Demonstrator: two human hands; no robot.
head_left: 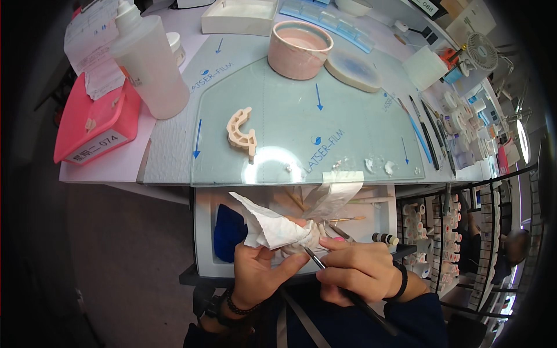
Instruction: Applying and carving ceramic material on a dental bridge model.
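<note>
Over the open drawer, my left hand (258, 275) has its fingers closed around a crumpled white tissue (268, 227) and a small pale piece (311, 236), which looks like a dental model but is partly hidden. My right hand (361, 268) grips a slim tool (314, 258) with a metal front and dark handle, perhaps a brush. Its tip touches or nearly touches the pale piece; I cannot tell which. On the glass plate (267, 93) beyond my hands lies a beige dental arch model (237, 130).
The drawer (208, 268) holds a dark blue cloth (227, 233), brushes (348, 219) and a small bottle (385, 238). Farther back stand a pink ceramic pot (299, 57), a round palette (354, 72), a squeeze bottle (152, 72) and a pink tray (96, 130). More brushes (426, 130) lie right.
</note>
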